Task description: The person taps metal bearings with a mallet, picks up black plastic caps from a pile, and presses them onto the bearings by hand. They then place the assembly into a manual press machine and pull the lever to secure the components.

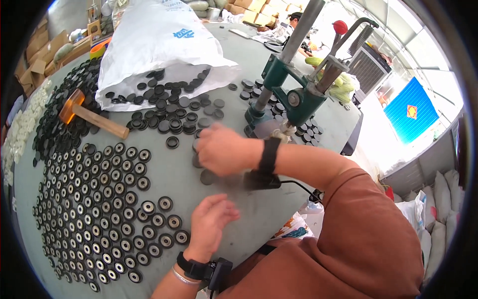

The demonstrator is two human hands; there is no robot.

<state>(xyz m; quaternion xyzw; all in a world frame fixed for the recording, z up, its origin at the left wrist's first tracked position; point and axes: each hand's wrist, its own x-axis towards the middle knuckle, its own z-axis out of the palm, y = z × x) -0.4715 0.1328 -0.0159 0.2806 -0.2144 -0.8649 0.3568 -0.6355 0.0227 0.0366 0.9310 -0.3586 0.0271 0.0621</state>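
My right hand [224, 149] hovers over the grey table [162, 174] in the middle, fingers curled, slightly blurred; whatever it holds is hidden. Beside and beneath its fingers lie several flat black discs [207, 177]. Nearer to me is my left hand [211, 222], its fingers loosely bent and apart, with nothing visible in them. To its left, black rollers with metal bearings [165, 203] spread in rows across the table. Beyond my right hand, black caps [173, 142] spill from the mouth of a white sack [164, 45].
A green hand press [294, 97] with a red-knobbed lever [340, 27] stands to the right. A wooden-handled mallet [99, 119] lies at the left beside a heap of black parts [64, 114]. White pieces [25, 122] line the left edge. Another person [295, 20] is at the far side.
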